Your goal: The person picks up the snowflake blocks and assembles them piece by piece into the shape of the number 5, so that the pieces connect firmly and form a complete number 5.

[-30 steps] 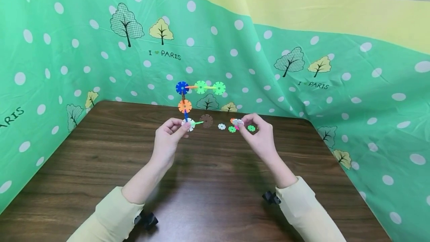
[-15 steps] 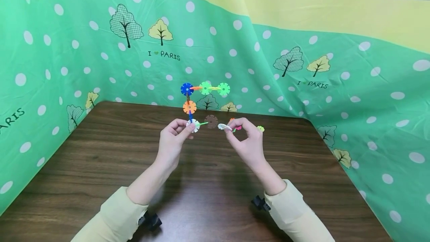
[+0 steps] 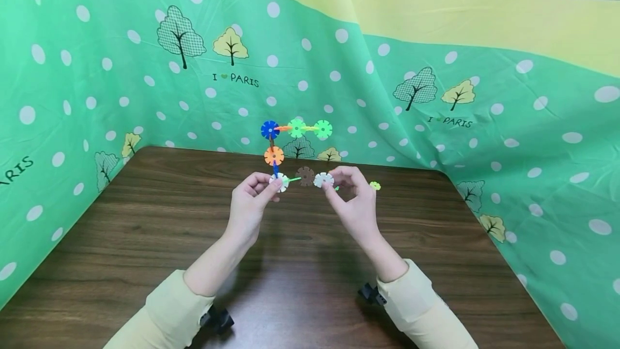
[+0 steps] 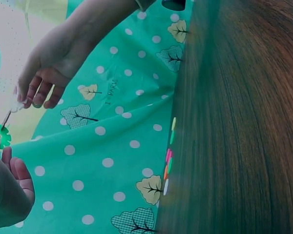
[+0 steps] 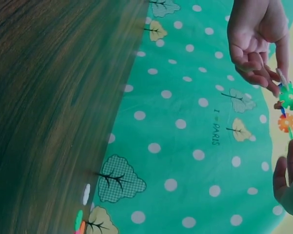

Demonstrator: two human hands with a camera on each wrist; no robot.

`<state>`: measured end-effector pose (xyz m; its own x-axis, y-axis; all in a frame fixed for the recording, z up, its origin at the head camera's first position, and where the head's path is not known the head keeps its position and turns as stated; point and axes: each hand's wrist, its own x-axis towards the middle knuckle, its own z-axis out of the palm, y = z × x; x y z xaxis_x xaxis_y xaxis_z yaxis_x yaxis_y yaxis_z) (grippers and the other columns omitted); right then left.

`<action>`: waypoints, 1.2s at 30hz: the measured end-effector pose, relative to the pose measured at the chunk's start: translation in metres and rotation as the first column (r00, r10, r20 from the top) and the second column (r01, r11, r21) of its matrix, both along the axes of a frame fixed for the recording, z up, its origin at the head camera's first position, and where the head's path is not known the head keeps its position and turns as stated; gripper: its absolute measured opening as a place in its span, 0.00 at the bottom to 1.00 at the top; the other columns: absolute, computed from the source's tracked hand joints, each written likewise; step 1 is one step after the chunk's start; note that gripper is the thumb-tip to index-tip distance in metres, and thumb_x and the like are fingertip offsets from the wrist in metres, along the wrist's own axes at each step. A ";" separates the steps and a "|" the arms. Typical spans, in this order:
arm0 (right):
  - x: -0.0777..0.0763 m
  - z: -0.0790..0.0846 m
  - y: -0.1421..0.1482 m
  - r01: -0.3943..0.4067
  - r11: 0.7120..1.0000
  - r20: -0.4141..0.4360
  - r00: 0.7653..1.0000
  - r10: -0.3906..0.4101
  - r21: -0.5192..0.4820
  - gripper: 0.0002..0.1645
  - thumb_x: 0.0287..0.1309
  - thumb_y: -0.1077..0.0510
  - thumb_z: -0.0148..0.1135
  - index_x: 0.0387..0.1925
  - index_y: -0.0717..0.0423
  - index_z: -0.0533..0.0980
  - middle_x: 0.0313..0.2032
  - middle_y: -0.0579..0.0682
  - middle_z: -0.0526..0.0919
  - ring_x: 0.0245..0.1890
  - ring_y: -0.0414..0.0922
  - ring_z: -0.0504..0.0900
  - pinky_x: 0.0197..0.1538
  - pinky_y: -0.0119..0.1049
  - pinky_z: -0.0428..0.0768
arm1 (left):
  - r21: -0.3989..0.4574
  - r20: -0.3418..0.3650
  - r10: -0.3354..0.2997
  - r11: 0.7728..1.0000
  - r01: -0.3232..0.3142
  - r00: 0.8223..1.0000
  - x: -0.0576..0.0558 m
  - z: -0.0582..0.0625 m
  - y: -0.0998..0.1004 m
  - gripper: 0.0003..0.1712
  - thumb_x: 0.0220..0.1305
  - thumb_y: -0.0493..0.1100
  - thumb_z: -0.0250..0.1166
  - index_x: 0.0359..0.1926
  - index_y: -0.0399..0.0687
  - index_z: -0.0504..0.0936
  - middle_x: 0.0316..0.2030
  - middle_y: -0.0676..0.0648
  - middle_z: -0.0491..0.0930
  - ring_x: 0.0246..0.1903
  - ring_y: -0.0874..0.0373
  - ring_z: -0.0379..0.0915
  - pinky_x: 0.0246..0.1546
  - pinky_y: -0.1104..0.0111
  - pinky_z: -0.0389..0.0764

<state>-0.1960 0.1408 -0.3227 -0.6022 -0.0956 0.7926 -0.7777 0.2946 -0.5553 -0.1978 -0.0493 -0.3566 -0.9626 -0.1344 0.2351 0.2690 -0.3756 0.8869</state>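
Observation:
In the head view my left hand (image 3: 249,203) pinches a white notched disc (image 3: 283,183) at the bottom corner of a chain of interlocking plastic discs. Above it stand an orange disc (image 3: 274,156) and a blue disc (image 3: 269,130). From the blue one the chain runs right to two green discs (image 3: 323,129). A green disc seen edge-on joins the held corner to a brown disc (image 3: 305,176). My right hand (image 3: 356,206) pinches another white disc (image 3: 322,180) by its right side, close beside the brown one. Whether those two touch cannot be told.
Several loose discs (image 4: 169,156) lie on the dark wooden table (image 3: 300,284), mostly hidden behind my right hand in the head view. A yellow-green disc (image 3: 375,186) shows to its right. A green dotted cloth (image 3: 218,106) hangs around the table.
My right hand has moved left with its white disc to the brown disc, and the disc has turned to face the head camera. My left hand and the chain shifted slightly right.

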 end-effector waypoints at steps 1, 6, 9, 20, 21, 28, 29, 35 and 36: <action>0.003 0.003 -0.001 -0.002 1.000 0.025 1.000 0.002 -0.005 0.12 0.48 0.75 0.64 0.37 0.70 0.75 0.30 0.62 0.81 0.30 0.38 0.77 0.35 0.24 0.76 | -0.005 0.000 -0.001 1.000 0.001 1.000 0.000 0.000 0.000 0.08 0.57 0.38 0.68 0.32 0.40 0.76 0.25 0.53 0.82 0.27 0.63 0.77 0.32 0.70 0.80; 0.005 0.005 0.000 -0.014 1.000 0.084 0.996 0.014 -0.003 0.14 0.50 0.75 0.63 0.42 0.70 0.75 0.28 0.62 0.82 0.28 0.39 0.76 0.31 0.24 0.75 | -0.024 -0.002 -0.006 1.000 0.006 1.000 0.000 -0.002 -0.001 0.08 0.58 0.38 0.68 0.32 0.40 0.76 0.26 0.52 0.82 0.28 0.62 0.77 0.33 0.68 0.80; 0.003 0.004 0.002 -0.029 1.000 0.096 0.995 0.030 -0.010 0.13 0.49 0.75 0.64 0.40 0.71 0.75 0.29 0.62 0.81 0.27 0.37 0.77 0.31 0.24 0.76 | -0.035 -0.009 -0.006 0.999 0.006 1.000 0.000 -0.002 -0.001 0.07 0.58 0.37 0.67 0.31 0.41 0.76 0.26 0.52 0.82 0.29 0.61 0.77 0.34 0.68 0.80; 0.006 0.006 0.005 -0.128 0.991 0.193 0.972 0.133 -0.042 0.14 0.51 0.76 0.62 0.42 0.74 0.76 0.29 0.65 0.80 0.24 0.54 0.80 0.31 0.33 0.82 | -0.028 -0.008 -0.013 1.000 0.012 1.000 0.001 -0.005 -0.003 0.06 0.59 0.36 0.66 0.34 0.41 0.76 0.27 0.52 0.83 0.29 0.62 0.78 0.33 0.70 0.81; 0.007 0.006 0.005 -0.138 0.989 0.204 0.968 0.144 -0.044 0.13 0.52 0.76 0.62 0.42 0.74 0.76 0.29 0.65 0.80 0.24 0.53 0.81 0.32 0.34 0.82 | -0.019 -0.006 -0.018 1.000 0.018 1.000 0.002 -0.006 -0.003 0.06 0.59 0.36 0.66 0.35 0.41 0.76 0.28 0.52 0.83 0.29 0.61 0.78 0.33 0.70 0.81; 0.010 0.006 0.003 -0.178 0.983 0.250 0.951 0.183 -0.042 0.11 0.52 0.75 0.62 0.40 0.73 0.76 0.30 0.66 0.81 0.26 0.56 0.82 0.35 0.36 0.83 | 0.002 -0.047 -0.073 0.997 0.073 0.996 0.003 -0.009 -0.002 0.15 0.60 0.33 0.64 0.46 0.43 0.69 0.30 0.48 0.85 0.31 0.57 0.83 0.34 0.66 0.83; 0.011 0.006 0.003 -0.178 0.983 0.251 0.951 0.181 -0.036 0.11 0.52 0.75 0.62 0.40 0.73 0.76 0.30 0.66 0.82 0.26 0.57 0.82 0.35 0.36 0.83 | -0.004 -0.059 -0.082 0.997 0.082 0.995 0.003 -0.009 -0.002 0.17 0.60 0.33 0.64 0.48 0.42 0.68 0.31 0.47 0.85 0.31 0.55 0.83 0.34 0.65 0.83; 0.008 0.001 0.006 -0.176 0.984 0.204 0.963 0.178 -0.030 0.11 0.51 0.75 0.62 0.39 0.72 0.77 0.30 0.64 0.82 0.26 0.53 0.82 0.34 0.33 0.83 | -0.026 -0.099 -0.072 0.997 0.069 0.993 0.003 -0.013 -0.002 0.18 0.60 0.34 0.65 0.50 0.38 0.71 0.33 0.45 0.85 0.31 0.51 0.84 0.33 0.62 0.84; 0.006 -0.002 0.007 -0.163 0.986 0.189 0.968 0.164 -0.021 0.11 0.51 0.74 0.63 0.39 0.70 0.77 0.30 0.63 0.82 0.26 0.52 0.82 0.33 0.32 0.82 | -0.026 -0.102 -0.065 0.998 0.062 0.993 0.003 -0.013 -0.002 0.18 0.59 0.34 0.65 0.50 0.38 0.72 0.32 0.46 0.85 0.31 0.51 0.84 0.33 0.62 0.84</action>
